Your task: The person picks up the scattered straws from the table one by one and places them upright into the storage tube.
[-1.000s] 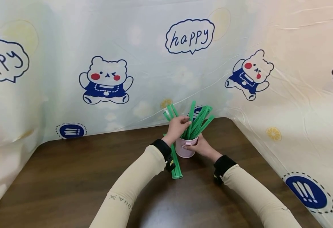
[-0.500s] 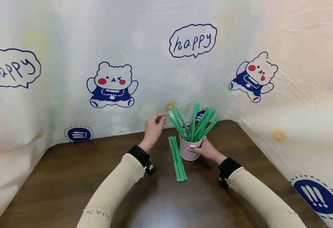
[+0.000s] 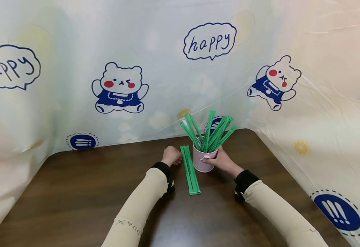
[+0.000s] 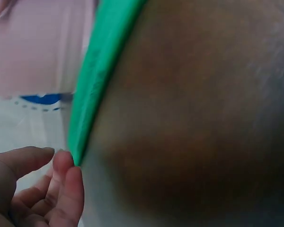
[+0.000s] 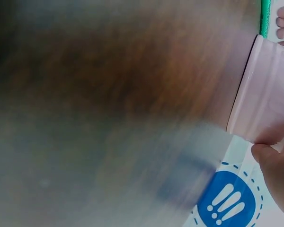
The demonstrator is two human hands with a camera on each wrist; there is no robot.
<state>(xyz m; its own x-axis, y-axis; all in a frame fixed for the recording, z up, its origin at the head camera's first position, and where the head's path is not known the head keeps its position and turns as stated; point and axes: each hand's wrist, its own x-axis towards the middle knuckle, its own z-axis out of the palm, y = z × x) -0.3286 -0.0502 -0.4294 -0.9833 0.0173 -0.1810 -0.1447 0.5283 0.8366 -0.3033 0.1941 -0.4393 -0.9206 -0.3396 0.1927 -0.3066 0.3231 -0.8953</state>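
A small pink bucket [image 3: 204, 163] stands upright on the table, with several long thin green printed stick packets [image 3: 207, 139] leaning out of its top. My right hand [image 3: 223, 161] grips its right side, the thumb near the handle lug; the right wrist view shows that thumb [image 5: 270, 165] against the pink wall. More green stick packets [image 3: 190, 173] lie side by side on the table, left of the bucket. Beside their far end is my left hand [image 3: 172, 156]. In the left wrist view its bent fingers [image 4: 72, 189] meet the packets' tip, while the thumb stands apart.
The brown wooden table [image 3: 90, 192] stretches left and toward me. Behind it and along the right hangs a pale printed cloth [image 3: 164, 75] with bears and "happy" bubbles. The bucket stands close to the table's back edge.
My left hand withdrew from the packets in the bucket, swung left, then came down beside the packets on the table. The right hand keeps its grip on the bucket.
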